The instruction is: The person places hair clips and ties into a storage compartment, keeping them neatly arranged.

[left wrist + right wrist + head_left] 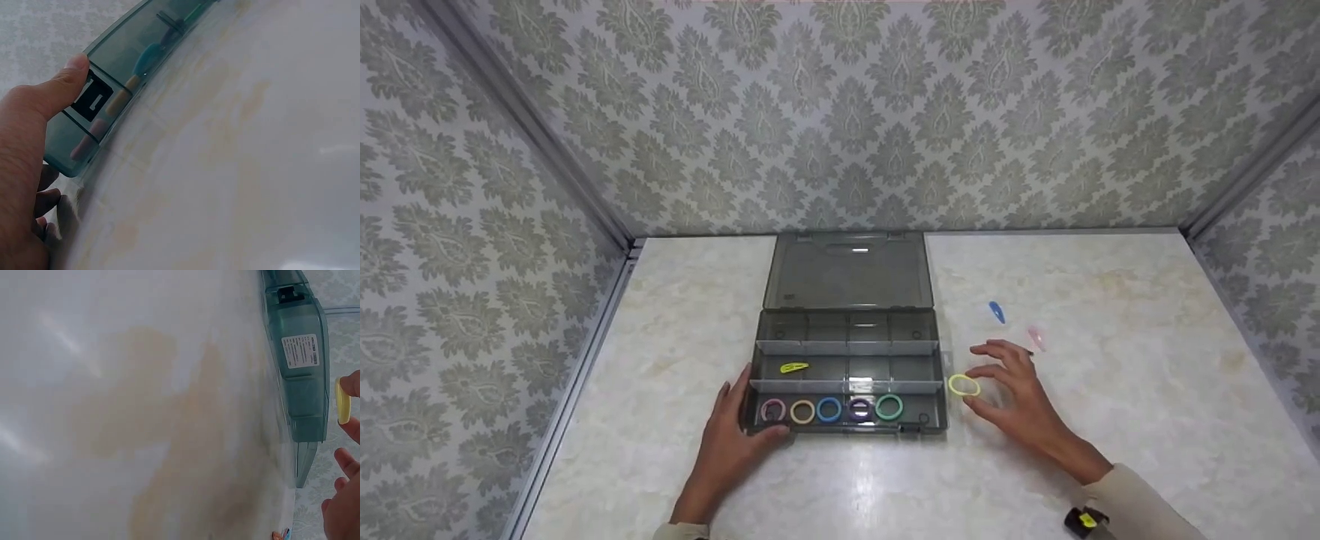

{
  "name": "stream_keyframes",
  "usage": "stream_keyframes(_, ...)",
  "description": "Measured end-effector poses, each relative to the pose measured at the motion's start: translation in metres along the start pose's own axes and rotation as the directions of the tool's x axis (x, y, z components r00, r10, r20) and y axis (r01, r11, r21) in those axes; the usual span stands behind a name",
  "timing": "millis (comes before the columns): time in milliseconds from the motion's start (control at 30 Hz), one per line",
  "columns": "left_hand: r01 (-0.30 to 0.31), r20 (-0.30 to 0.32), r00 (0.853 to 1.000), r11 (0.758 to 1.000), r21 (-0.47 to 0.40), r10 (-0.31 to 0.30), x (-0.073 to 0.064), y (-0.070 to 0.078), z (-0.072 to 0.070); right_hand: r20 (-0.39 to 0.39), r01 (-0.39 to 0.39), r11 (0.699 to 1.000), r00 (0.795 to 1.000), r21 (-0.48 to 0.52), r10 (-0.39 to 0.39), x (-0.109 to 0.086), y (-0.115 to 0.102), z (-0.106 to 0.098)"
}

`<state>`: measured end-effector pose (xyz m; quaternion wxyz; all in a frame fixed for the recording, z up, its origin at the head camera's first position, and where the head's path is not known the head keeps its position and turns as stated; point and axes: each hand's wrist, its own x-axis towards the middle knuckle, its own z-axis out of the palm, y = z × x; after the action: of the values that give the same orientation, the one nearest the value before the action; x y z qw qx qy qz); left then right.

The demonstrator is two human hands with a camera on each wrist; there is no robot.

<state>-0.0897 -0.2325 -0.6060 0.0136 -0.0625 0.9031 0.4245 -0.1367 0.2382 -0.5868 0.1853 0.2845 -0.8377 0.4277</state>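
Note:
A dark translucent organizer box (942, 360) lies open on the table, its lid (847, 281) folded back toward the wall. My left hand (731, 442) grips its front left corner, thumb on the front wall (121, 64) and fingers around the side. Just off the box's right side, my right hand (1024, 401) pinches a yellow hair tie (342, 402) between thumb and index finger. In the front compartment sit pink (763, 411), cream (792, 412), blue (820, 409), purple (851, 409) and green (878, 408) hair ties in a row. The middle compartment holds a yellow hair clip (793, 367).
Beyond my right hand, a blue hair clip (997, 312) and a pink hair clip (1036, 338) lie on the marbled table (1110, 300). Two pale dividers (810, 347) split the box lengthwise. Patterned walls (847, 112) enclose the table at the back and sides.

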Motion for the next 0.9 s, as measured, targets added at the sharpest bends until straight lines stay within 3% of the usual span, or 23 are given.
stream_keyframes(167,-0.012,0.0,1.0,1.0,0.006,0.012,0.001,-0.003,0.0,0.015,0.023,0.999,1.0,0.036,-0.024,0.001,-0.012,0.005)
stream_keyframes(367,-0.01,-0.005,1.0,1.0,0.016,0.01,0.0,-0.002,0.0,0.062,-0.004,0.999,0.998,0.035,0.002,0.002,-0.024,0.012)
stream_keyframes(900,-0.018,0.0,1.0,1.0,0.009,0.018,-0.001,0.001,0.001,0.169,-0.025,1.0,0.985,-0.003,0.025,0.01,-0.033,0.03)
